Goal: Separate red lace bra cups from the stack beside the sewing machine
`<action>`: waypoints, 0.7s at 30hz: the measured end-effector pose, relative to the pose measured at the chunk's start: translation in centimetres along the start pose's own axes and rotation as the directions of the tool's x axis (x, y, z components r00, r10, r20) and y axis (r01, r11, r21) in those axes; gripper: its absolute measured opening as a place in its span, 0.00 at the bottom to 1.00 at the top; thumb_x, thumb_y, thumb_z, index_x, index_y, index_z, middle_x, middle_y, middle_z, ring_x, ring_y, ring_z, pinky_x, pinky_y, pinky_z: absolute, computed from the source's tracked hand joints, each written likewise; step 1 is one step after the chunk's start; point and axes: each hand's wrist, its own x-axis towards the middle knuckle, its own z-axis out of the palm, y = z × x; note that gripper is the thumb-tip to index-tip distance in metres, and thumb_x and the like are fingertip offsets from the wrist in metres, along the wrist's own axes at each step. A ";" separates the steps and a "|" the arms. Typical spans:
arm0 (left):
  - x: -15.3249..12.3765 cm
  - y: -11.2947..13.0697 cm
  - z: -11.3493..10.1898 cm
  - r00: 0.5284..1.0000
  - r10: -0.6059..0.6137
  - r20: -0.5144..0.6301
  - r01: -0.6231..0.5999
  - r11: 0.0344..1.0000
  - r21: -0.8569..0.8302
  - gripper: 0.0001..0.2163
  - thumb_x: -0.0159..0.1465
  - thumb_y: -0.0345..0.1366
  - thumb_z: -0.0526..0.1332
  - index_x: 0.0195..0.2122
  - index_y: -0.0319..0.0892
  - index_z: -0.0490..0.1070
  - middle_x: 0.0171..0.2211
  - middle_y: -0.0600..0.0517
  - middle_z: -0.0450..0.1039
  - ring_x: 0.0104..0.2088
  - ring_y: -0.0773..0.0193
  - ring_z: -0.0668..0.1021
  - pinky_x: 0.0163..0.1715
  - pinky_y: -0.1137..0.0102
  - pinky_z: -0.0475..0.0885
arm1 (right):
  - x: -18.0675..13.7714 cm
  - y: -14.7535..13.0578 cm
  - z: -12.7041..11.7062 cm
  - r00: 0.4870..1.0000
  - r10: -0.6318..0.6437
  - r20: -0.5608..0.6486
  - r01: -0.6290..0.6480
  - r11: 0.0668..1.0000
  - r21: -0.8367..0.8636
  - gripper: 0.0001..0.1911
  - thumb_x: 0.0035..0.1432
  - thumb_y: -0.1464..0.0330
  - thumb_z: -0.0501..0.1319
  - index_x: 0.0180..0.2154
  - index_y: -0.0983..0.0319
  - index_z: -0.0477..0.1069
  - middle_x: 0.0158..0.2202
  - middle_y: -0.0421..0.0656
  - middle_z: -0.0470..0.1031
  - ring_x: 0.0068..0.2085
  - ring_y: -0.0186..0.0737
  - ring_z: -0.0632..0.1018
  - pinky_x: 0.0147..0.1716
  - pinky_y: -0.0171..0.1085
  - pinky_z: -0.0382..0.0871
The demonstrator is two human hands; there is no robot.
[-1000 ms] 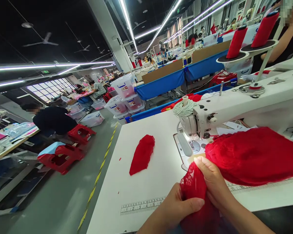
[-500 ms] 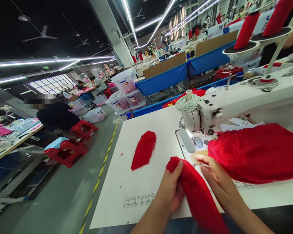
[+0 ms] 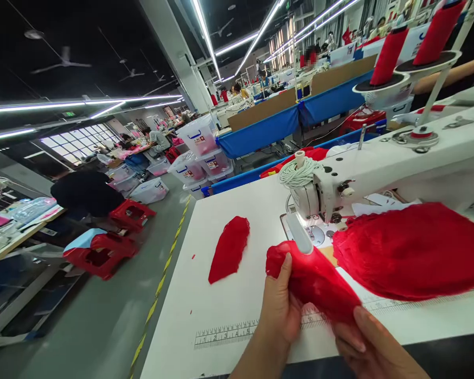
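Both hands gripping a strip of red lace fabric (image 3: 312,276): left hand (image 3: 278,305) pinching far end, right hand (image 3: 365,342) near end, by the white sewing machine (image 3: 379,168).

No legible text; only tiny ruler numerals (image 3: 237,332) on the table edge, unreadable.

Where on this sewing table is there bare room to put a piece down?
Bare white table lies left of the lone lace piece, and between it and the left hand. The right is crowded: the red lace pile reaches the sewing machine, and both hands, the right hand too, grip a red piece.
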 end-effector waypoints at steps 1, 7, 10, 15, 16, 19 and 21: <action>0.0 0.0 -0.1 0.999 -0.006 -0.037 0.006 1.000 -0.001 0.12 0.56 0.37 0.70 0.40 0.39 0.76 0.34 0.49 0.81 0.34 0.61 0.82 0.40 0.67 0.78 | 0.4 -0.3 -0.1 1.000 -0.018 -0.005 0.019 0.997 0.076 0.25 0.39 0.55 0.76 0.19 0.59 0.62 0.19 0.33 0.52 0.21 0.29 0.53 0.19 0.30 0.60; -0.1 0.3 -0.5 0.991 -0.039 -0.126 0.025 0.993 -0.113 0.05 0.60 0.34 0.66 0.35 0.38 0.76 0.34 0.49 0.82 0.34 0.64 0.83 0.41 0.70 0.79 | 1.6 -1.3 0.4 0.996 -0.071 -0.056 0.079 0.983 0.167 0.24 0.41 0.67 0.77 0.22 0.60 0.59 0.19 0.28 0.44 0.19 0.24 0.48 0.16 0.25 0.49; -0.3 0.4 -0.6 0.992 -0.108 -0.068 0.095 0.980 -0.178 0.05 0.62 0.33 0.65 0.36 0.37 0.76 0.35 0.47 0.82 0.37 0.61 0.83 0.44 0.68 0.78 | 1.6 -1.0 0.6 0.991 -0.108 -0.081 0.121 0.975 0.188 0.25 0.39 0.66 0.78 0.23 0.60 0.60 0.18 0.27 0.44 0.18 0.23 0.49 0.15 0.23 0.48; -0.1 0.5 -0.7 0.992 -0.117 -0.054 0.107 0.981 -0.163 0.04 0.61 0.29 0.65 0.37 0.36 0.76 0.36 0.46 0.82 0.41 0.59 0.82 0.47 0.67 0.77 | 1.2 -0.9 0.7 0.991 -0.101 -0.084 0.110 0.987 0.117 0.26 0.38 0.62 0.78 0.22 0.60 0.60 0.16 0.28 0.49 0.19 0.24 0.50 0.17 0.25 0.51; 0.0 0.6 -0.7 0.990 -0.123 -0.063 0.111 0.981 -0.161 0.05 0.61 0.28 0.65 0.38 0.36 0.75 0.37 0.46 0.82 0.41 0.60 0.82 0.47 0.67 0.78 | 1.1 -0.9 0.7 0.993 -0.088 -0.080 0.095 0.992 0.089 0.26 0.38 0.59 0.78 0.22 0.60 0.61 0.15 0.29 0.50 0.19 0.25 0.51 0.17 0.26 0.52; 0.5 0.7 -0.7 0.985 -0.139 -0.101 0.120 0.977 -0.175 0.05 0.61 0.28 0.65 0.39 0.35 0.75 0.36 0.46 0.82 0.36 0.62 0.83 0.44 0.67 0.78 | 0.6 -0.9 0.8 0.994 -0.077 -0.072 0.076 0.997 -0.011 0.25 0.40 0.49 0.73 0.24 0.59 0.66 0.15 0.32 0.55 0.20 0.29 0.55 0.19 0.29 0.55; 0.7 0.9 -0.7 0.979 -0.148 -0.138 0.119 0.973 -0.196 0.04 0.61 0.27 0.64 0.38 0.35 0.74 0.33 0.46 0.82 0.34 0.63 0.83 0.41 0.69 0.78 | 0.5 -0.9 0.6 0.992 -0.102 -0.076 0.096 0.991 -0.089 0.25 0.43 0.47 0.71 0.21 0.60 0.65 0.15 0.34 0.57 0.21 0.30 0.56 0.20 0.30 0.56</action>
